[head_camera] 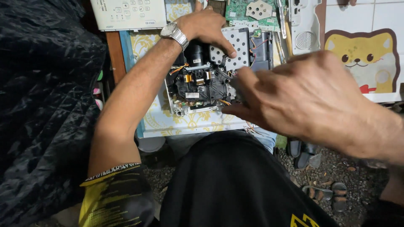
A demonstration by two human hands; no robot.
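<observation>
Seen from the head camera, a person leans over an opened projector [202, 86] lying on a patterned tabletop [189, 124], its cover off and its black inner frame, wires and small parts exposed. The left hand [206, 27], a metal wristwatch [174, 33] on its wrist, reaches across from the upper left and rests on a perforated metal plate [235, 46] at the far side of the device, fingers spread and curled down onto the plate, fingertips pressing its surface. The right hand [303, 96], blurred and close to the lens, comes in from the right with its fingers bunched together at the near right edge of the projector; whether they pinch anything cannot be told, as the blur hides the tips. Beyond the device lie a green circuit board [248, 12], a white plastic cover [305, 25] with a round speaker grille, and a white casing with buttons [128, 14] at the upper left. A cartoon cat picture [366, 54] sits at the right. Sandals [324, 193] lie on the gravel floor below.
</observation>
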